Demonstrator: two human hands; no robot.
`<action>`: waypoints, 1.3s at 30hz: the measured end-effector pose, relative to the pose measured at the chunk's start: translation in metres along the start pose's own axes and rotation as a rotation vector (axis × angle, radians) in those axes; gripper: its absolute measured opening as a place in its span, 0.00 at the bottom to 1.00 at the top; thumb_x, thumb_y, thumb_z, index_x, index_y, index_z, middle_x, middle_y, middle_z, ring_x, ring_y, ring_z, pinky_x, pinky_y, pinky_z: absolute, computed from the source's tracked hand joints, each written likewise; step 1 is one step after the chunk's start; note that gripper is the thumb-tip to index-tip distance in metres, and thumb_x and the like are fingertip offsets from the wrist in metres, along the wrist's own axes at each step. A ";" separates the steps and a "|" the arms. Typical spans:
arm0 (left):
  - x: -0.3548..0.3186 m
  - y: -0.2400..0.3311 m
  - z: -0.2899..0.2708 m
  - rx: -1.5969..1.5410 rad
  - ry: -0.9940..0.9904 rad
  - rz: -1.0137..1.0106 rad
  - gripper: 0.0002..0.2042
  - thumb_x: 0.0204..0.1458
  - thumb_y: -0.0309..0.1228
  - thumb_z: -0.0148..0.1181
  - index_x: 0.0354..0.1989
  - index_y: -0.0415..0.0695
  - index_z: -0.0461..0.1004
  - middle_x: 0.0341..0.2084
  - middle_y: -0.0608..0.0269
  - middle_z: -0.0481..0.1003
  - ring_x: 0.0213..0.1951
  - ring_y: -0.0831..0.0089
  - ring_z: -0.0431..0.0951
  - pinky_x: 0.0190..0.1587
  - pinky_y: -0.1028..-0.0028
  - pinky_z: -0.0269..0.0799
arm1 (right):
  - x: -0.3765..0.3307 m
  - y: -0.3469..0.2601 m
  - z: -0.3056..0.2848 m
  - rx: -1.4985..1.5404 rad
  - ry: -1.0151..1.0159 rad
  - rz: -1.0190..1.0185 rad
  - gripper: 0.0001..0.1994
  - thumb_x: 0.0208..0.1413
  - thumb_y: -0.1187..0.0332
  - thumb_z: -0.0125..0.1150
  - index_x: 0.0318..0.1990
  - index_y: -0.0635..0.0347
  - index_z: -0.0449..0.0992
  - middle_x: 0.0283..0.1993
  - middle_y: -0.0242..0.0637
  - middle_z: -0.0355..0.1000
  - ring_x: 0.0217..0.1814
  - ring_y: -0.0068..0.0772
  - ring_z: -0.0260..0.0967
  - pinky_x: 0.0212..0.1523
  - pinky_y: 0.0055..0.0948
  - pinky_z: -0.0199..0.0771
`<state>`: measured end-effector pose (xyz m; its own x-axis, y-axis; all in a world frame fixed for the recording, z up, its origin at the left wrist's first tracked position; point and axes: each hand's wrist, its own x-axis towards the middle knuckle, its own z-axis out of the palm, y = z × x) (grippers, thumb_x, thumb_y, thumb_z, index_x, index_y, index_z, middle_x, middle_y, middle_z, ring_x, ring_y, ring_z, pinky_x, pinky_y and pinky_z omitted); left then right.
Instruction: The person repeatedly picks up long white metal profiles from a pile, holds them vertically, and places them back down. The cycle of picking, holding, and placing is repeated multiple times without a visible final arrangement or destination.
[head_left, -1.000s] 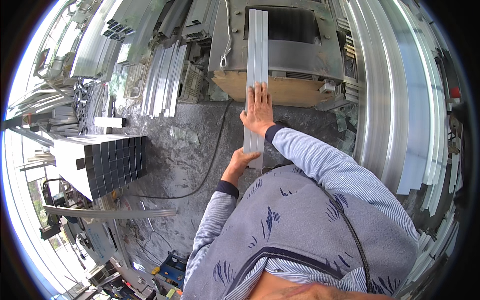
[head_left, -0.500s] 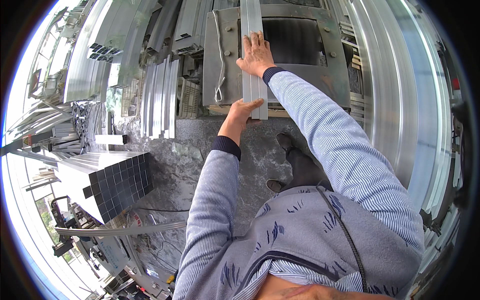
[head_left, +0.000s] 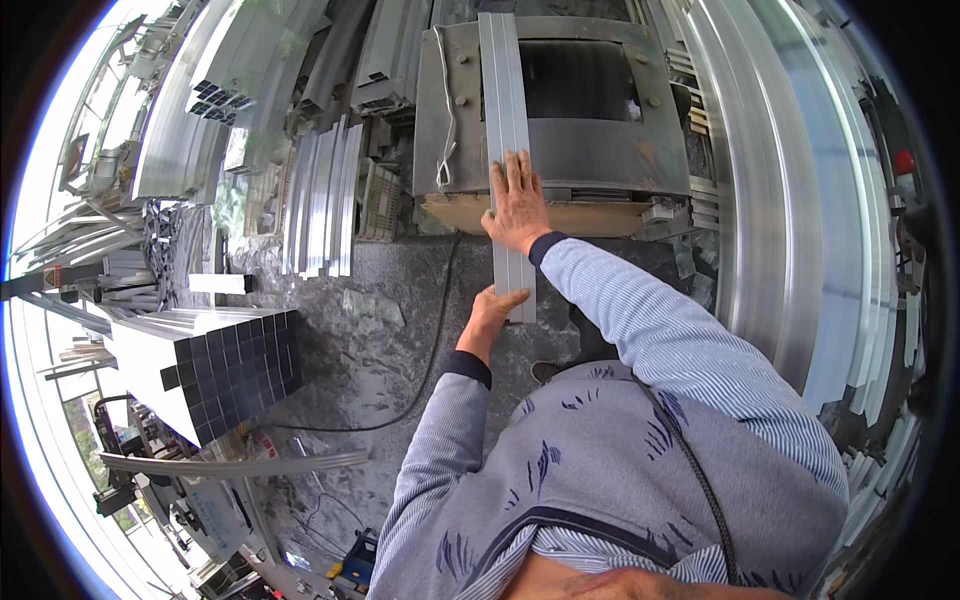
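A long silvery aluminium profile (head_left: 507, 105) with lengthwise grooves lies across a grey metal plate (head_left: 600, 155), its near part jutting past the plate's front edge toward me. My left hand (head_left: 489, 318) is closed on the near end, thumb on top and the other fingers hidden beneath. Farther along, my right hand (head_left: 518, 208) rests over the profile, its thumb by the left edge and its fingers pointing away from me along the top. Left of the profile, a pale cord (head_left: 448, 120) hangs down the plate. A dark rectangular opening (head_left: 580, 80) shows right of it.
Stacked square tubes (head_left: 235, 375) lie at the left, near a curved metal strip (head_left: 240, 465). Bundled profiles (head_left: 320, 205) and a plastic crate (head_left: 380, 200) stand left of the plate. Long profiles (head_left: 765, 190) line the right side. A black cable (head_left: 435, 360) crosses the floor.
The profile has come toward me along the plate, and both hands have moved nearer with it. Its far end now shows, and more of it juts past the plate's front edge.
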<state>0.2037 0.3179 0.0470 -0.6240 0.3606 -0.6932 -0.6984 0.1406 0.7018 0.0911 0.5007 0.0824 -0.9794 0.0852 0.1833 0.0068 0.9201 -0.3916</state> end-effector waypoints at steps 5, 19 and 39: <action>-0.048 -0.059 0.004 -0.036 0.022 -0.024 0.28 0.55 0.41 0.86 0.58 0.36 0.84 0.45 0.58 0.87 0.44 0.67 0.87 0.47 0.64 0.84 | -0.074 -0.016 0.000 0.045 -0.060 0.015 0.48 0.58 0.56 0.70 0.82 0.66 0.57 0.88 0.58 0.42 0.93 0.68 0.32 0.88 0.65 0.45; -0.137 -0.144 0.010 0.028 0.038 -0.059 0.27 0.58 0.40 0.83 0.60 0.36 0.84 0.47 0.62 0.88 0.45 0.71 0.86 0.52 0.69 0.81 | -0.195 -0.043 0.004 0.051 -0.111 -0.003 0.49 0.55 0.56 0.71 0.82 0.70 0.58 0.87 0.65 0.41 0.92 0.75 0.32 0.86 0.65 0.45; 0.110 0.192 0.038 0.130 0.026 -0.010 0.25 0.64 0.46 0.76 0.63 0.44 0.80 0.53 0.61 0.84 0.50 0.65 0.87 0.48 0.60 0.90 | 0.199 0.081 -0.021 -0.048 0.056 0.125 0.49 0.56 0.48 0.68 0.81 0.65 0.60 0.86 0.55 0.53 0.91 0.61 0.41 0.85 0.59 0.49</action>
<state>0.0142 0.4195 0.1113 -0.6277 0.3345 -0.7029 -0.6541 0.2630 0.7092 -0.0993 0.6000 0.1060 -0.9575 0.2202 0.1861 0.1390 0.9180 -0.3713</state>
